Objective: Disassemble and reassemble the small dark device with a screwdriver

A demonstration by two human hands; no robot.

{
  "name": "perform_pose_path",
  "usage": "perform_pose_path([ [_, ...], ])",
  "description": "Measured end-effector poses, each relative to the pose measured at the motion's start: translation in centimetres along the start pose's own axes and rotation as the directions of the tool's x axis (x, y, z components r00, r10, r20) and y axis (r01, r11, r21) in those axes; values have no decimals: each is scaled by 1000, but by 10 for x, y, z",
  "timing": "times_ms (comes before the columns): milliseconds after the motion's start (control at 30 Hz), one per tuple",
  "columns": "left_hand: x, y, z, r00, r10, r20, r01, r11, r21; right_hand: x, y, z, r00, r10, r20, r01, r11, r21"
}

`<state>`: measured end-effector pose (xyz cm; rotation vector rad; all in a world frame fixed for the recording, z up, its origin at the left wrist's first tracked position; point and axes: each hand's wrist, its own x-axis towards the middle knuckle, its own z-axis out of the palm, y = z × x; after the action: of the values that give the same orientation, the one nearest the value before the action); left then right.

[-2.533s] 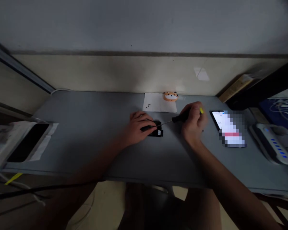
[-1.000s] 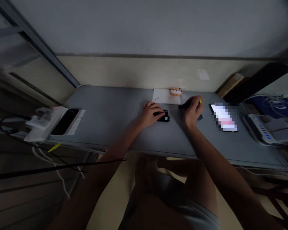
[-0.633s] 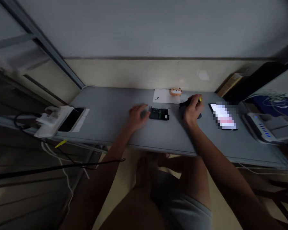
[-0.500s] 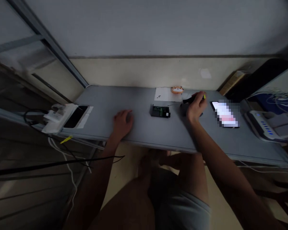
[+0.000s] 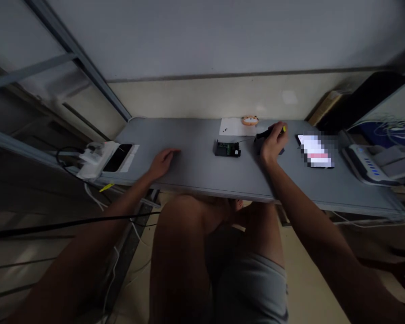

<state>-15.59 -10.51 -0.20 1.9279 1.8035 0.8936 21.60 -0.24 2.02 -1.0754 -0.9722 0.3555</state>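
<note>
My right hand (image 5: 272, 143) is wrapped round a screwdriver (image 5: 263, 134) with a black and yellow handle; its thin shaft points left, the tip near the upper right of a small black case (image 5: 227, 149). Inside the case a green circuit board shows, with a white spot at its right end. A dark flat object (image 5: 281, 151) lies partly hidden beneath my right hand. My left hand (image 5: 162, 163) rests on the grey table (image 5: 195, 168), left of the case, its index finger stretched out and nothing in it.
White paper (image 5: 235, 128) with several tiny dark bits and an orange-and-white item (image 5: 250, 120) lie behind the case. A black phone (image 5: 118, 158) is at left, a lit phone (image 5: 315, 150) at right, beside a white device (image 5: 369, 166). Cables hang at the left edge.
My left hand has shifted left and its index finger now stretches out. My right hand keeps the screwdriver near the case. The whole view has moved slightly.
</note>
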Motion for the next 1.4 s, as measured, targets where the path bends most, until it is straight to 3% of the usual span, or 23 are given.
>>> perform_pose_path([
  [500, 4, 0, 1, 985, -116, -125, 89, 976, -201, -1, -6, -7, 999, -10, -50, 10, 1000, -13],
  [1100, 5, 1, 2, 983, -123, -133, 102, 983, -155, 1, 3, -8, 999, -2, -40, 0, 998, -57],
  [1400, 5, 3, 2, 981, -151, -125, 135, 983, -126, 0, -5, -7, 999, 32, -41, -34, 998, -59],
])
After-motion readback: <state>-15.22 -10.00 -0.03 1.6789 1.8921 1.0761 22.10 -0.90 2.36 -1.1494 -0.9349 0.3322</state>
